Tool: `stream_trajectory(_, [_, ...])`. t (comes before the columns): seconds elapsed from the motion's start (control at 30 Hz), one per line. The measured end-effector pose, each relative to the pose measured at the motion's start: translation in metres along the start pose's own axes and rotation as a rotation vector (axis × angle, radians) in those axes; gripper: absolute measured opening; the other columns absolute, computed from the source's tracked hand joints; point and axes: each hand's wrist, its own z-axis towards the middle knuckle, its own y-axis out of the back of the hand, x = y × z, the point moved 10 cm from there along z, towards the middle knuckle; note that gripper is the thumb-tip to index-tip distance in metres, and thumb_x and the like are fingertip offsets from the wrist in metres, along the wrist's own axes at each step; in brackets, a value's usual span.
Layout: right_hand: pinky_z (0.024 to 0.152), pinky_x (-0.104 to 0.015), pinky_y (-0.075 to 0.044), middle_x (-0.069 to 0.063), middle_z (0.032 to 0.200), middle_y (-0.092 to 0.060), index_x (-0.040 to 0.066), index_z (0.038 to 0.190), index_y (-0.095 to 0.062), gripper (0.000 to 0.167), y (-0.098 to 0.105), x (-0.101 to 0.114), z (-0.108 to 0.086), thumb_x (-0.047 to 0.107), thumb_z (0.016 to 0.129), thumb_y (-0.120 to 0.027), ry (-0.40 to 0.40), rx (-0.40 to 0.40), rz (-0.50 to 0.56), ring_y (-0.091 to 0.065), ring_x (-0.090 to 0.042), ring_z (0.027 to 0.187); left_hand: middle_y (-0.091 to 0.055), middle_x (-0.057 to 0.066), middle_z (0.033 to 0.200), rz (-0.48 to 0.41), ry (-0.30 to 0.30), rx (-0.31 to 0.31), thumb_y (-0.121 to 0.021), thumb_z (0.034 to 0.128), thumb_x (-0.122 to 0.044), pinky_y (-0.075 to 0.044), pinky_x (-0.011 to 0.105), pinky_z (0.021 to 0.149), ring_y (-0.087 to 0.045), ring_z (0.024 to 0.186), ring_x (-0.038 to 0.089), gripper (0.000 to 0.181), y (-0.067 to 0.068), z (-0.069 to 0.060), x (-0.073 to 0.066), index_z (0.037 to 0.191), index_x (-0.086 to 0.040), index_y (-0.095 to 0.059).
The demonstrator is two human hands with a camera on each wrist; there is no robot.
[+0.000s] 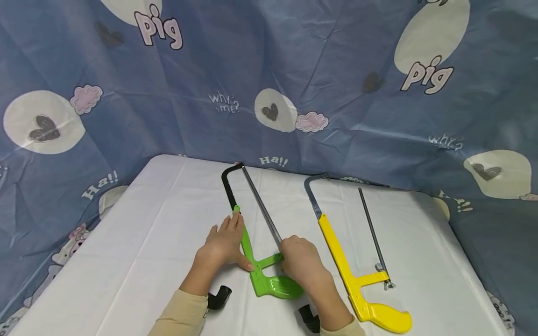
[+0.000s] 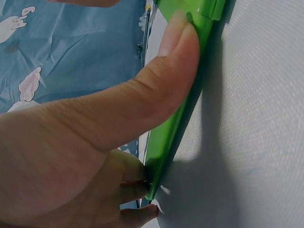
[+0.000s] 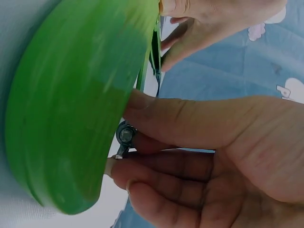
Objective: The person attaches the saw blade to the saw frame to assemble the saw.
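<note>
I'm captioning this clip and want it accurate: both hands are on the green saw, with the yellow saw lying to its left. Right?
Not quite: the yellow saw lies to the right of the green saw, as the head view shows.

By the head camera, the white table (image 1: 138, 242) is looked down on from above its near side, forward toward the far blue printed cloth (image 1: 201, 70); the green saw (image 1: 246, 240) and yellow saw (image 1: 337, 247) are taken in from well back. By the left wrist camera, turned sideways and low, the left hand (image 2: 109, 114) is seen very close, from the saw's left. By the right wrist camera, also sideways, the right hand (image 3: 204, 147) is seen very close, from the near right. The green saw, both hands and the cloth are shared by both wrist views.
</note>
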Motion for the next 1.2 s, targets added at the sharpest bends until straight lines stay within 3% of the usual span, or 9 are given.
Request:
stream_trajectory(0.27, [0.045,-0.023,-0.033,0.002,0.055,-0.049,0.013,0.058,-0.056,0.030,0.001,0.004,-0.001,-0.009,0.075,-0.066,0.034,0.001,-0.009,-0.037,-0.011,0.052,-0.017,0.025,0.164,-0.007,-0.004,-0.004,-0.094,0.0537,-0.051,-0.023,0.065,0.117,-0.020,0.151,0.045,0.135,0.001,-0.001,0.000,0.154,0.007,-0.024])
stream_trajectory(0.43, [0.044,-0.023,-0.022,0.006,0.054,-0.026,0.018,0.053,-0.036,0.042,0.000,0.001,0.000,-0.011,0.072,-0.061,0.053,0.037,0.077,-0.025,-0.010,0.051,-0.017,0.025,0.164,-0.032,-0.001,-0.004,-0.095,0.0538,-0.047,-0.023,0.066,0.117,-0.020,0.151,0.045,0.134,0.002,-0.002,0.000,0.153,0.008,-0.024])
stream_trajectory(0.53, [0.046,-0.023,-0.019,0.007,0.054,-0.022,0.018,0.053,-0.034,0.043,-0.001,-0.003,0.002,-0.012,0.071,-0.059,0.060,0.062,0.137,-0.022,-0.009,0.051,-0.018,0.025,0.164,-0.029,-0.001,-0.004,-0.095,0.0539,-0.047,-0.023,0.066,0.117,-0.020,0.151,0.045,0.134,0.002,-0.003,-0.001,0.153,0.008,-0.024])
stream_trajectory(0.83, [0.049,-0.024,-0.036,0.002,0.061,-0.052,0.011,0.065,-0.060,0.020,-0.003,-0.012,0.003,-0.007,0.075,-0.064,0.053,0.130,0.243,-0.042,-0.013,0.056,-0.018,0.026,0.164,-0.027,-0.002,-0.006,-0.095,0.0542,-0.047,-0.023,0.066,0.116,-0.020,0.151,0.045,0.134,0.004,-0.005,-0.001,0.153,0.008,-0.024])
stream_trajectory(1.2, [0.052,-0.024,-0.038,0.002,0.064,-0.055,0.010,0.070,-0.062,0.018,-0.001,-0.014,0.003,-0.008,0.074,-0.062,0.082,0.133,0.294,-0.045,-0.013,0.058,-0.017,0.025,0.164,-0.021,-0.001,-0.003,-0.094,0.0543,-0.049,-0.023,0.066,0.117,-0.020,0.151,0.045,0.134,0.003,-0.002,-0.001,0.154,0.007,-0.023])
